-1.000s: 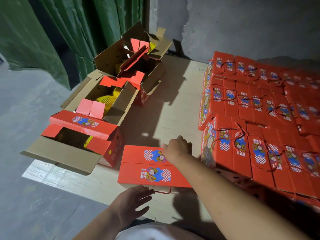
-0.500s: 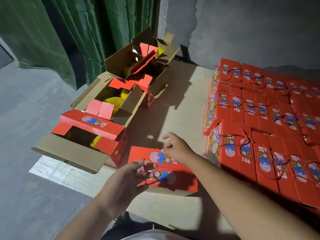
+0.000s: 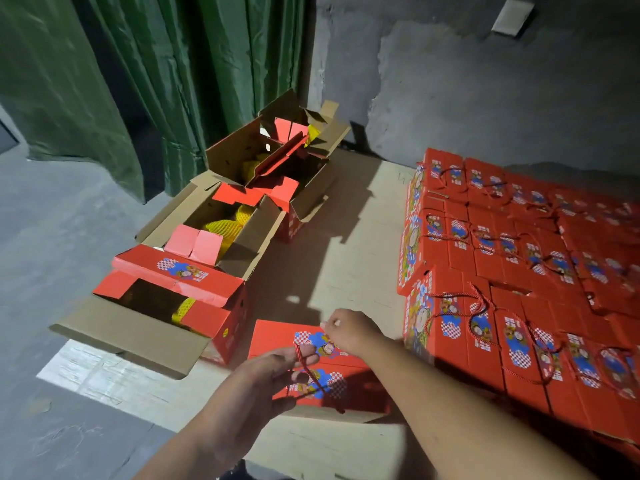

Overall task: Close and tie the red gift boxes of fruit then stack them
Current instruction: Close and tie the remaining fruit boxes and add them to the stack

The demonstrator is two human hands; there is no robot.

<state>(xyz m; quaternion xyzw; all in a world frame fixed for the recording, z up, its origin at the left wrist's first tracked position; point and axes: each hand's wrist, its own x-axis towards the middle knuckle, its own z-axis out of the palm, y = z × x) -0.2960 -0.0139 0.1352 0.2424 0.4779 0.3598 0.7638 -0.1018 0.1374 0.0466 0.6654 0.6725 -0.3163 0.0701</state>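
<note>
Pale board floor (image 3: pixel 346 258): big stack (image 3: pixel 519 271) of tied boxes at right; closed box (image 3: pixel 277 337) mid-tie, both hands (L (image 3: pixel 263 379), R (image 3: pixel 349 332)) pinching its red cord (image 3: pixel 304 362); approx. three open boxes (image 3: pixel 180 282) left w/ fruit.

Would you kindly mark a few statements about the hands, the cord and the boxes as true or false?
1. The left hand holds a red cord over the closed box. True.
2. The right hand rests on the stack of tied boxes. False: it is over the closed box, apart from the stack.
3. The open boxes hold yellow-netted fruit. True.
4. The open boxes lie to the right of the closed box. False: they lie to its left and beyond.
5. The curtain is blue. False: it is green.
</note>
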